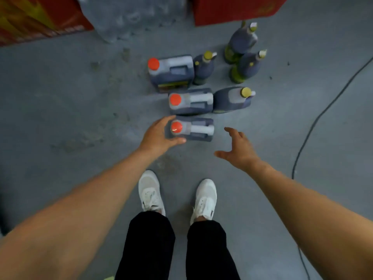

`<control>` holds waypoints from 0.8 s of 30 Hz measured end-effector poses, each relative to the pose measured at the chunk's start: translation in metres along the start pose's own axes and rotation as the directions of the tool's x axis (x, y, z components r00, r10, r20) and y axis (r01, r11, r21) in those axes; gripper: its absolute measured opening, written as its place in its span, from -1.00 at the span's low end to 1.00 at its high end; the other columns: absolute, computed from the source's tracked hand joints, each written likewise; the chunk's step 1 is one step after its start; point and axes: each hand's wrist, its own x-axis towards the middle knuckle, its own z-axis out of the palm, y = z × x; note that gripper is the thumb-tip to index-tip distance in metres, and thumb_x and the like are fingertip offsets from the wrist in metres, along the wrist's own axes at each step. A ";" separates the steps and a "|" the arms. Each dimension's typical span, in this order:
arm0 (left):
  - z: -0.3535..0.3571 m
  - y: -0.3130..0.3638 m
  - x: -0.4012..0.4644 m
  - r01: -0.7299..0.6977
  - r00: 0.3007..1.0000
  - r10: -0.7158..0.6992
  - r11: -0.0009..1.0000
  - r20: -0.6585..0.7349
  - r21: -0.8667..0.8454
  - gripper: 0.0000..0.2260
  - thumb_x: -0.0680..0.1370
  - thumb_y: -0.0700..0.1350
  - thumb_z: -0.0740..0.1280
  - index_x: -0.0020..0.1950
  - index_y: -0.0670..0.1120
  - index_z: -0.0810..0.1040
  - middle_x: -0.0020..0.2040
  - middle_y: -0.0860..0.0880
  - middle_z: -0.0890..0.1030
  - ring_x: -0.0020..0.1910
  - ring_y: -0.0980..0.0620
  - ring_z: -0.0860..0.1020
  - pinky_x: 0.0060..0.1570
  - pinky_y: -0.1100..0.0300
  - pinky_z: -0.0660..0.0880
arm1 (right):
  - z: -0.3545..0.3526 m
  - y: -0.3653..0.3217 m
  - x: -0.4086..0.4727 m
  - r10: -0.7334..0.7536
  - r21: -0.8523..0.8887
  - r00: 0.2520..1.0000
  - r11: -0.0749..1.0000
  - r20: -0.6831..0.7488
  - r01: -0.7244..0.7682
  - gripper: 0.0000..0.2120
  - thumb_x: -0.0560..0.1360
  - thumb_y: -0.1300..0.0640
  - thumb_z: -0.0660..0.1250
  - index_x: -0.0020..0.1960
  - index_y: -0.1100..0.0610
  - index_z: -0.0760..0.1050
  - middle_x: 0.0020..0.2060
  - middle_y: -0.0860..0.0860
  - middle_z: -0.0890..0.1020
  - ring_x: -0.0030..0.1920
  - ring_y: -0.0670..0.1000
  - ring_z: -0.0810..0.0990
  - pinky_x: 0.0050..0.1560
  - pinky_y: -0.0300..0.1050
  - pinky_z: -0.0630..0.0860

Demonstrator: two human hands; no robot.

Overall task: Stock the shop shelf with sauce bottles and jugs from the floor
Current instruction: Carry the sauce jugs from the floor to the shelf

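Three dark jugs with orange caps stand on the grey floor: the nearest jug (198, 130), a middle jug (191, 102) and a far, larger jug (171, 72). Several dark bottles with yellow-green caps stand beside them, among them one bottle (233, 100) to the right of the middle jug and a pair (245, 55) further back. My left hand (159, 134) is spread at the nearest jug's capped end, fingers and thumb on either side of it. Apart from that jug, to its right, my right hand (238, 148) hovers open and holds nothing.
Red cartons stand at the back left (40, 19) and back right (236, 9). A black cable (314, 126) runs across the floor on the right. My feet in white shoes (151, 190) stand just behind the jugs.
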 end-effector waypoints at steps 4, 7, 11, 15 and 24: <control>0.037 -0.056 0.047 -0.055 0.998 0.056 0.995 0.014 -0.088 -0.04 0.24 -0.06 0.68 0.55 -0.01 0.29 0.47 -0.07 0.41 0.42 0.01 0.40 0.43 0.15 0.31 | 0.053 0.034 0.060 -0.043 0.061 0.997 0.997 -0.067 0.047 0.08 0.31 0.03 0.64 0.62 0.04 0.06 0.47 0.17 0.32 0.42 0.20 0.40 0.41 0.17 0.38; 0.054 -0.086 0.072 -0.153 0.987 0.157 0.983 0.031 -0.102 0.05 0.20 -0.07 0.69 0.58 0.01 0.22 0.49 -0.08 0.35 0.45 0.02 0.36 0.44 0.16 0.31 | 0.078 0.051 0.095 -0.129 0.091 0.989 0.987 -0.077 0.136 0.16 0.29 0.03 0.65 0.64 0.05 -0.04 0.51 0.14 0.28 0.46 0.17 0.36 0.43 0.17 0.37; 0.061 -0.106 0.092 -0.296 0.954 0.298 0.952 0.013 -0.083 0.03 0.13 0.14 0.62 0.53 0.10 0.25 0.45 -0.06 0.38 0.42 -0.02 0.39 0.41 0.00 0.38 | 0.103 0.066 0.133 -0.224 0.172 0.970 0.956 -0.098 0.238 0.17 0.20 -0.13 0.66 0.61 0.03 0.07 0.46 0.00 0.36 0.43 0.05 0.39 0.38 0.12 0.45; 0.060 -0.111 0.100 -0.337 0.941 0.337 0.941 0.018 0.002 0.01 0.16 -0.01 0.66 0.51 0.09 0.23 0.44 -0.04 0.37 0.41 0.00 0.38 0.39 0.01 0.38 | 0.109 0.063 0.154 -0.200 0.183 0.978 0.961 -0.061 0.208 -0.14 0.32 0.04 0.63 0.51 0.07 0.29 0.22 -0.18 0.47 0.19 -0.22 0.46 0.13 -0.44 0.39; 0.065 -0.111 0.099 -0.340 0.939 0.340 0.940 -0.062 -0.002 -0.05 0.17 -0.09 0.67 0.47 0.12 0.28 0.38 0.00 0.43 0.34 0.04 0.44 0.32 -0.01 0.44 | 0.107 0.068 0.166 -0.217 0.157 0.976 0.964 -0.003 0.215 -0.18 0.32 0.02 0.63 0.46 0.15 0.35 0.17 -0.11 0.51 0.00 -0.28 0.51 -0.03 -0.63 0.34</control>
